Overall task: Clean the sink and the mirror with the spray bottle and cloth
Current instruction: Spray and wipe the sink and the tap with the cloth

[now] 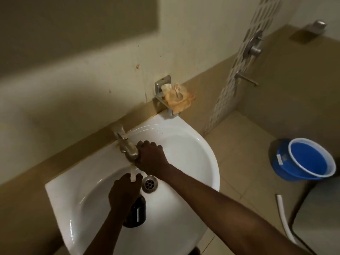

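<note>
The white sink (193, 155) fills the middle of the view. In its bowl my left hand (124, 193) grips the top of a dark spray bottle (137, 213), whose white head (132, 176) sticks out between my fingers just below the spout. My right hand (150, 157) is curled round the front end of the metal tap (125, 144). An orange cloth (179, 99) lies bunched on a metal holder on the wall, right of the tap. A darker rectangular panel (77, 17) on the wall at the upper left is blurred.
The sink's drain (150, 184) lies right of my left hand. A blue bucket (311, 159) stands on the tiled floor at the right. Shower fittings (254, 46) are on the far wall. A white hose (284, 216) lies on the floor near a pale object at the lower right.
</note>
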